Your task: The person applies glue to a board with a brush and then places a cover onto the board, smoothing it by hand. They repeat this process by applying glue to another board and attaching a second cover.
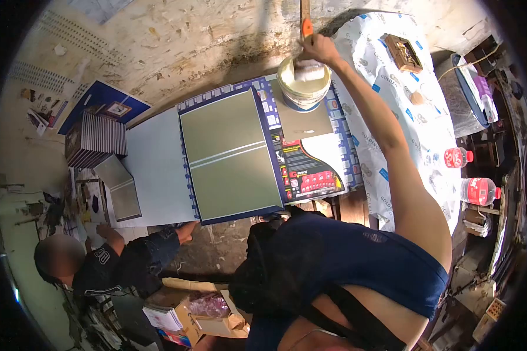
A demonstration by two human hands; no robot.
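Observation:
My right hand (319, 49) is closed around the handle of a wide brush (307, 27) with an orange part. The brush's white-coated bristles are down inside a white bucket (305, 100) of pale paste. The bucket stands on a grey board (301, 120) at the back of the table. To its left lies a large dark blue cover sheet with two grey boards (231, 153) on it, separated by narrow pale strips. My left hand is out of view.
A co-worker (123, 257) sits at the left by a stack of books (96, 140) and a smaller folded board (120, 187). White printed wrapping (386, 105) holds a wooden box (403, 52). Red-labelled bottles (480, 191) stand at right, and an open carton (216, 324) is below.

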